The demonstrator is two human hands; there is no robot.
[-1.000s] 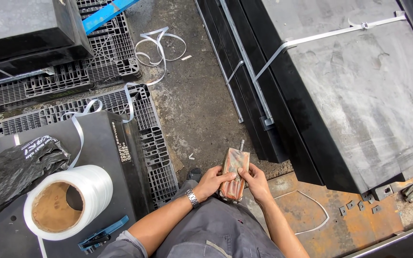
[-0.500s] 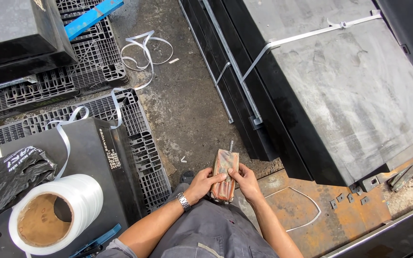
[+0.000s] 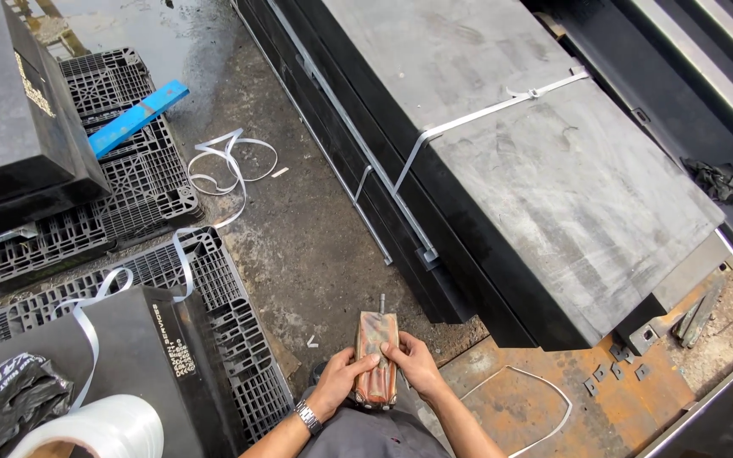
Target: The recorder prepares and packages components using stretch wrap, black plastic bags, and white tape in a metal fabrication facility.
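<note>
A small rusty orange-brown block-shaped tool [image 3: 377, 358] with a thin metal pin sticking out of its far end sits low in the middle of the view, held upright in front of the person's lap. The left hand [image 3: 343, 379], with a watch at the wrist, wraps around the tool's left side. The right hand [image 3: 417, 365] closes on its right side, fingers laid over the front face. Both hands grasp it firmly; neither is free.

Holding it well seems to mean keeping both grips even, the pin pointing away from the body, and fingers clear of that end.

Just beyond the hands is wet, gritty concrete ground [image 3: 316, 246]. To the right lies a large stack of dark slabs [image 3: 553, 178] bound by a pale strap [image 3: 485, 114]. A loose loop of strap [image 3: 515, 407] rests on a rusty metal plate [image 3: 545, 399] near the right forearm. To the left are black plastic pallets [image 3: 231, 339], a dark box [image 3: 142, 373], a roll of white strapping [image 3: 99, 432], tangled strap offcuts [image 3: 231, 165] and a blue bar [image 3: 137, 117].
</note>
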